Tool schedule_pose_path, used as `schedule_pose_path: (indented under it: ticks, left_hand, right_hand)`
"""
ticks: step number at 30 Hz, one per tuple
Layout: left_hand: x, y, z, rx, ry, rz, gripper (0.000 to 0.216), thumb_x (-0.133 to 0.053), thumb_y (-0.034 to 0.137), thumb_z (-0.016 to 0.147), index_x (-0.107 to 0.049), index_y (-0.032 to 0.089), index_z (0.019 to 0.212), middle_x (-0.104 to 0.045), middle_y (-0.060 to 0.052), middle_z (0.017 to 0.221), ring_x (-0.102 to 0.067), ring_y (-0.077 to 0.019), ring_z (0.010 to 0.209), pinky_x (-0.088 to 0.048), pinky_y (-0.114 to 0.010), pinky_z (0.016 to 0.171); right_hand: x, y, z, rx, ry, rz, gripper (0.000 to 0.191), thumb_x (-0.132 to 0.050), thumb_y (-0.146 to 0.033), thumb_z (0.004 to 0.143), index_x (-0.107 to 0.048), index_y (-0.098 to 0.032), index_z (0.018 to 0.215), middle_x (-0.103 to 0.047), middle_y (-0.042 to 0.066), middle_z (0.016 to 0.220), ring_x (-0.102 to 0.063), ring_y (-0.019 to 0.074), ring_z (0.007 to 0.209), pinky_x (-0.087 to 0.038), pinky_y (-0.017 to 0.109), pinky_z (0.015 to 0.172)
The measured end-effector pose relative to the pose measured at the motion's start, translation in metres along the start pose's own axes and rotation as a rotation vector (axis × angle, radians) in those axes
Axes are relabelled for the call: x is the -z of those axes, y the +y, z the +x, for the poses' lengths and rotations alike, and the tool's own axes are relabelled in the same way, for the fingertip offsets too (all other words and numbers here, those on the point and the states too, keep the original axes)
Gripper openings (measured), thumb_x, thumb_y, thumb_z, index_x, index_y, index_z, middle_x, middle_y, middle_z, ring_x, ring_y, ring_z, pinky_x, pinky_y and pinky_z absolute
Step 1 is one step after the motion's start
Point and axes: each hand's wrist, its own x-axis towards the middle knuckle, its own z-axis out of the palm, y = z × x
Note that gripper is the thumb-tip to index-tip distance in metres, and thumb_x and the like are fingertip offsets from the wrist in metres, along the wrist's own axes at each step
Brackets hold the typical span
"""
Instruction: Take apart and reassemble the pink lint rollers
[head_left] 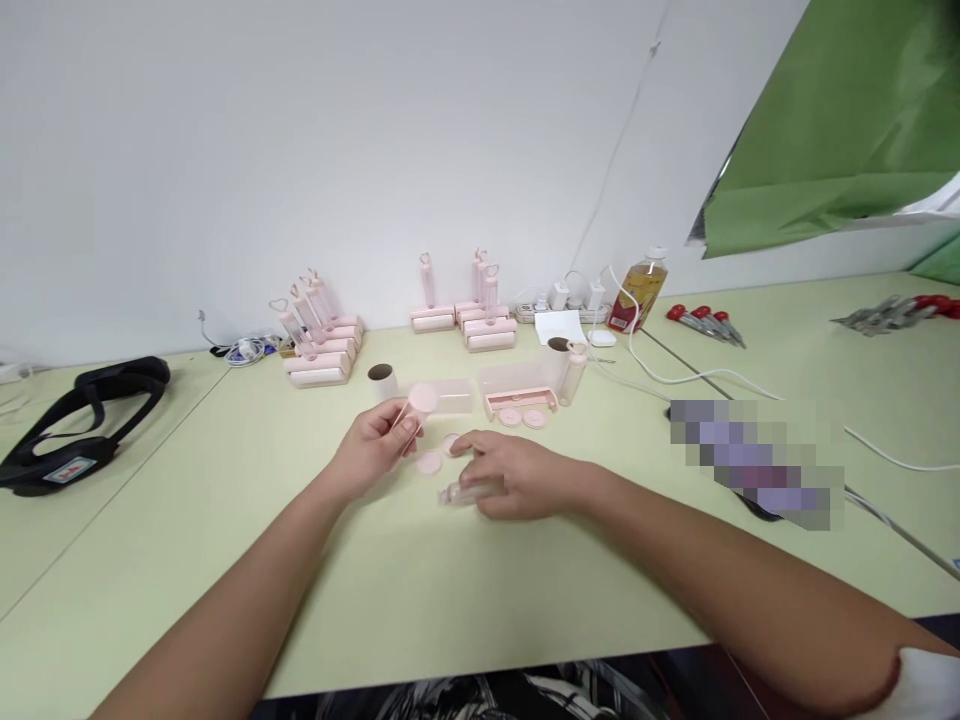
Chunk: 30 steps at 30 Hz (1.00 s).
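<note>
Pink lint rollers (321,350) stand in clusters at the back of the table (420,600), with a cardboard tube (382,381), a bottle (638,291) and red-handled tools (705,322) nearby. Nothing blocks our hands. The bottle's label is too small to read. Our left hand (371,447) pinches a pink cap (422,398) at its fingertips. Our right hand (517,475) lies over a clear tube (459,493) on the table; we cannot tell whether it grips. A pink disc (429,462) lies between the hands.

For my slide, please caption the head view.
Left hand holds a pink part; right hand rests on a clear tube.
</note>
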Motion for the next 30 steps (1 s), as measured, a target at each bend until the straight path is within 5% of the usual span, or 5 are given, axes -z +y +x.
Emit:
schedule_pose_path:
  ticks: [4,9,17,22,30]
  left_hand:
    - [-0.011,-0.017,0.008,0.019,0.232,0.495,0.033,-0.048,0.039,0.09,-0.055,0.022,0.118,-0.059,0.0,0.081,-0.055,-0.0161,0.073,-0.043,-0.028,0.068]
    - [-0.024,-0.026,0.015,0.038,0.246,0.77,0.031,-0.043,0.024,0.088,-0.053,0.02,0.117,-0.065,-0.006,0.094,-0.061,-0.021,0.08,-0.046,-0.033,0.071]
    - [-0.027,-0.042,0.024,-0.154,0.168,0.921,0.021,-0.044,0.017,0.086,-0.059,0.018,0.101,-0.065,-0.009,0.1,-0.059,-0.0244,0.093,-0.047,-0.038,0.082]
    - [-0.021,-0.031,0.021,-0.166,0.116,0.971,0.022,-0.047,0.023,0.089,-0.062,0.019,0.105,-0.064,-0.009,0.105,-0.056,-0.026,0.1,-0.044,-0.042,0.088]
    - [-0.005,-0.003,-0.01,-0.196,-0.203,1.034,0.042,-0.048,0.027,0.09,-0.049,0.029,0.131,-0.054,-0.006,0.13,-0.048,-0.027,0.119,-0.039,-0.043,0.095]
  right_hand:
    - [-0.017,-0.007,0.004,0.063,-0.017,-0.278,0.023,-0.058,-0.021,0.082,-0.069,-0.015,0.102,-0.04,0.02,0.146,-0.032,0.0368,0.136,-0.035,0.052,0.102]
    - [-0.02,-0.017,0.009,0.024,-0.14,-0.33,0.02,-0.052,-0.024,0.09,-0.063,-0.017,0.104,-0.053,0.015,0.137,-0.029,0.04,0.139,-0.032,0.059,0.104]
    - [-0.027,-0.019,0.007,-0.01,-0.126,-0.355,0.021,-0.051,-0.027,0.092,-0.06,-0.015,0.106,-0.053,0.016,0.136,-0.031,0.0395,0.137,-0.03,0.06,0.106]
    - [-0.027,-0.016,0.005,-0.006,-0.074,-0.328,0.016,-0.053,-0.024,0.09,-0.06,-0.015,0.1,-0.057,0.016,0.125,-0.035,0.0378,0.134,-0.034,0.056,0.105]
    - [-0.024,-0.011,0.001,-0.007,-0.03,-0.251,0.014,-0.053,-0.025,0.09,-0.058,-0.016,0.099,-0.054,0.018,0.129,-0.032,0.0338,0.136,-0.035,0.054,0.105]
